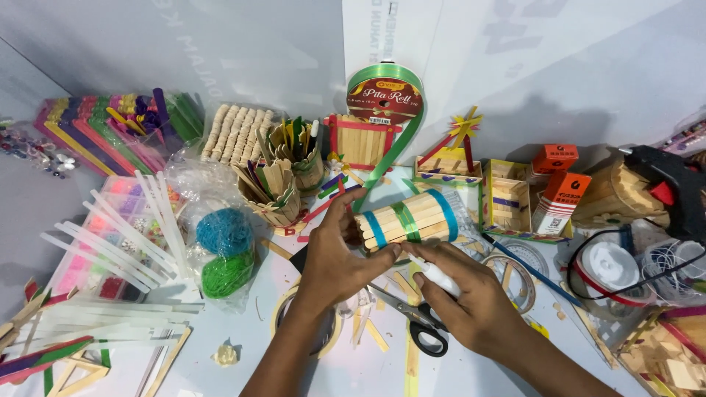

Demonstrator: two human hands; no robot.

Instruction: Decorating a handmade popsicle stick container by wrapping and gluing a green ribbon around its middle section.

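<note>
Stick roll [408, 219]: lies sideways, banded blue and green
Left hand [334, 261]: fingers grasping roll's end
Right hand [471, 298]: fingers clenched around white tube [440, 276]
Scissors [415, 322]: on counter [243, 345] beneath hands

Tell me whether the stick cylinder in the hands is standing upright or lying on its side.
On its side. The stick cylinder lies level, its sticks running left to right; the left hand grips its left end, ribbon bands crossing it.

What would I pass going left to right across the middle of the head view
Clear glue sticks → blue yarn ball → left hand → stick cylinder → orange boxes → black glue gun.
</note>
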